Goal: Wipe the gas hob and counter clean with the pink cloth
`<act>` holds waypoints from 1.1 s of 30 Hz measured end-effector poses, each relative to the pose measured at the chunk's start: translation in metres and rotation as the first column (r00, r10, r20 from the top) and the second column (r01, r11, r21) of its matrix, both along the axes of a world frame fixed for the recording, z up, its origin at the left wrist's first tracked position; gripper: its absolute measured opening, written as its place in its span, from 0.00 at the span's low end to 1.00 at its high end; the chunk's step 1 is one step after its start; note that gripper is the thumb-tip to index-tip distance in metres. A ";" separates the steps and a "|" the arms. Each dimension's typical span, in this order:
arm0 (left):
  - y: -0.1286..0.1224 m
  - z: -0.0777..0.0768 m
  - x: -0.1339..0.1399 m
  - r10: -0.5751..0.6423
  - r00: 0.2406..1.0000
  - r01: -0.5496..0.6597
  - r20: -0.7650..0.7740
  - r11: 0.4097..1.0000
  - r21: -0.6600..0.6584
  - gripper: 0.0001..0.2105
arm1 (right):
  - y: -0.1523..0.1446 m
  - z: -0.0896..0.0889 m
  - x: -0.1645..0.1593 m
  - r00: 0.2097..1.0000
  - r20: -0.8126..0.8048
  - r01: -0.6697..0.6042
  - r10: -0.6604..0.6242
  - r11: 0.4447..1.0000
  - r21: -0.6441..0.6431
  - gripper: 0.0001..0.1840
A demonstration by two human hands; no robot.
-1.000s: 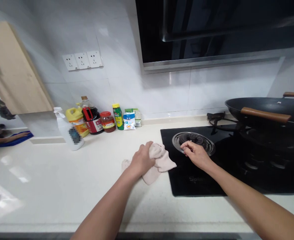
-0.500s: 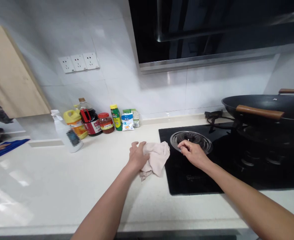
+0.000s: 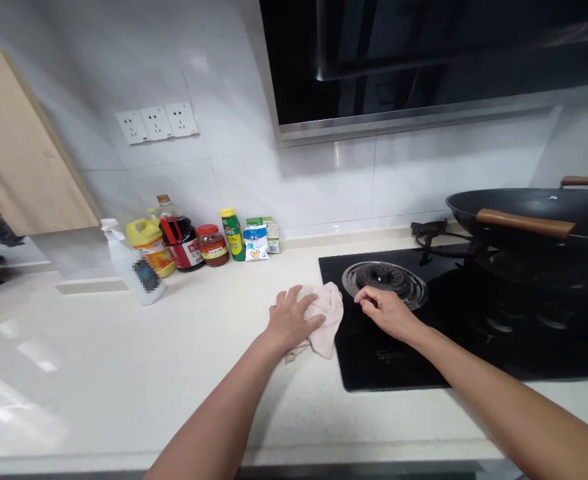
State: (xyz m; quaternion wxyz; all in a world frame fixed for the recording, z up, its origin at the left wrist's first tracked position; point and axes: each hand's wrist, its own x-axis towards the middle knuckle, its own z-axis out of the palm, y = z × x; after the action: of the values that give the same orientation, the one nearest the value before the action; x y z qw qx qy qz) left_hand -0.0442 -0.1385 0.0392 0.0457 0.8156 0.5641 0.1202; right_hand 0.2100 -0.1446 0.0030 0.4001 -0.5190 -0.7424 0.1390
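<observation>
On the white counter, just left of the hob, my left hand (image 3: pixel 291 320) lies with fingers spread over a pale pink cloth (image 3: pixel 327 317). The cloth is crumpled, and its right edge reaches the border of the black glass hob (image 3: pixel 374 373). My right hand (image 3: pixel 387 312) hovers near the front of the left burner (image 3: pixel 381 275), fingers curled and thumb drawn in to them. Whatever may be between those fingertips is hidden.
A wok (image 3: pixel 519 200) with wooden handles sits on the right side, below the range hood (image 3: pixel 424 60). Along the wall stand a white spray bottle (image 3: pixel 129 263), a yellow jug (image 3: pixel 144 233), a dark sauce bottle (image 3: pixel 181 243), a red-lidded jar (image 3: pixel 213 247), a green bottle (image 3: pixel 233 235) and seasoning packets (image 3: pixel 257 243).
My left hand has shifted right onto the cloth, and its fingers have spread flatter. The cloth has moved slightly right. My right hand has stayed nearly in place.
</observation>
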 end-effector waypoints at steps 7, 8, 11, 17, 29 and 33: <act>0.019 0.000 -0.016 0.190 0.980 -0.188 -0.056 0.981 0.049 0.22 | 0.000 -0.002 0.002 1.000 0.026 0.006 -0.007 1.000 0.007 0.12; 0.022 -0.001 -0.021 0.248 0.966 -0.242 -0.069 0.967 0.084 0.22 | -0.001 -0.001 0.002 1.000 0.027 0.004 -0.004 1.000 0.021 0.12; 0.028 -0.001 -0.034 0.373 0.923 -0.358 -0.098 0.923 0.143 0.21 | -0.002 0.001 0.002 1.000 0.028 -0.006 0.004 0.999 0.051 0.12; 0.014 0.003 -0.023 0.294 0.941 -0.275 -0.167 0.953 0.126 0.20 | -0.003 0.003 -0.001 0.999 0.048 -0.026 0.025 0.999 0.037 0.11; -0.012 -0.008 0.018 -0.067 0.994 0.082 -0.090 0.982 0.173 0.20 | 0.001 -0.001 -0.001 0.997 0.077 -0.029 0.026 0.999 0.038 0.12; -0.001 -0.006 0.010 0.027 0.997 -0.019 -0.067 0.993 0.116 0.21 | 0.000 0.000 0.000 0.997 0.067 -0.028 0.026 0.999 0.031 0.12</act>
State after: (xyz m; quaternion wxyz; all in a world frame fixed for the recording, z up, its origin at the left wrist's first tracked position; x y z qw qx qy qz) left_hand -0.0344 -0.1391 0.0332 -0.0221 0.8140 0.5668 0.1252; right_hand 0.2098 -0.1449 0.0034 0.3816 -0.5068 -0.7644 0.1153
